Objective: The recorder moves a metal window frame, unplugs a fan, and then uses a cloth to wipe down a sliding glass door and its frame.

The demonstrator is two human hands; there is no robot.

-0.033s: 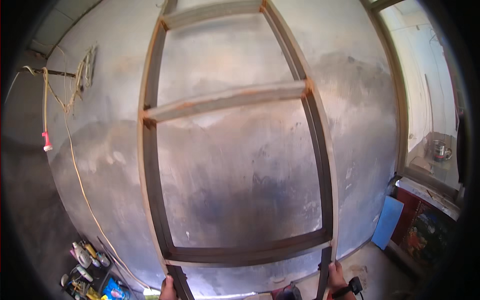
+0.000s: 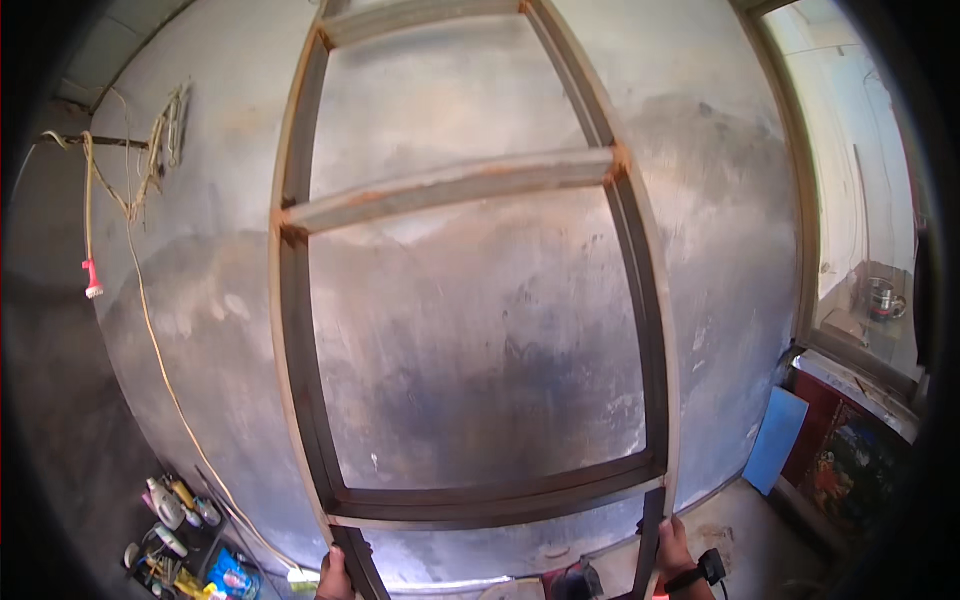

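A grey metal ladder with rusty welded joints rises in front of me, its top beyond the upper edge of the view. My left hand is closed around its left rail, low down, with the thumb lying along the metal. On the right rail, at about the same height, my right hand grips in the same way. A dark band with a small black device sits at my right wrist. The lower ends of both rails run out of view.
Behind the ladder stands a stained plaster wall. At left hang a cord and a pink-and-white shower head; bottles crowd a dark rack below. A blue board leans at right, under a window frame.
The ladder's middle rung and left rail have shifted slightly left. Both hands keep their hold on the rails.
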